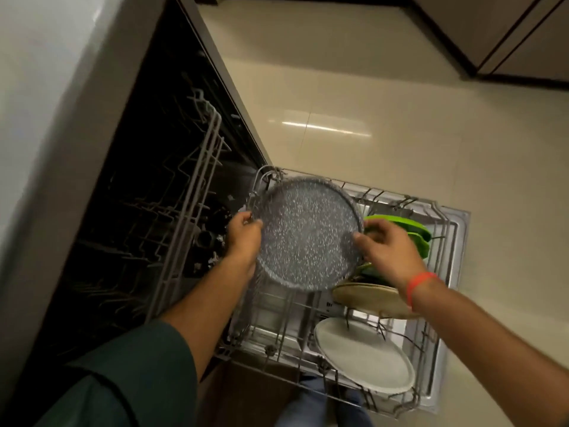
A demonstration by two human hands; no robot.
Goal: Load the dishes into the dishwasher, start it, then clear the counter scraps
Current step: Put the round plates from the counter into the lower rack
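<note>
From the head camera, the person is leaning over the open dishwasher (172,167) and holding a round grey speckled plate (309,234) above the pulled-out lower rack (443,223). The left hand (244,235) is pinching the plate's left rim, thumb on the face and fingers curling behind it. The right hand (389,245) is pinching the opposite rim with thumb and fingertips, an orange wristband (420,286) showing on that wrist. Gripping both edges is probably keeping the plate steady and tilted so it can be lowered on edge between the rack's prongs. The plate is hanging over the rack's far-left part, seemingly not yet seated. To its right, green plates (409,232) are standing in the rack, with a beige plate (368,298) nearer the camera and a white plate (365,354) nearest of all. The upper rack (197,167) is sitting inside the dark tub. Loading looks partly done; starting the machine and clearing scraps are still waiting
</note>
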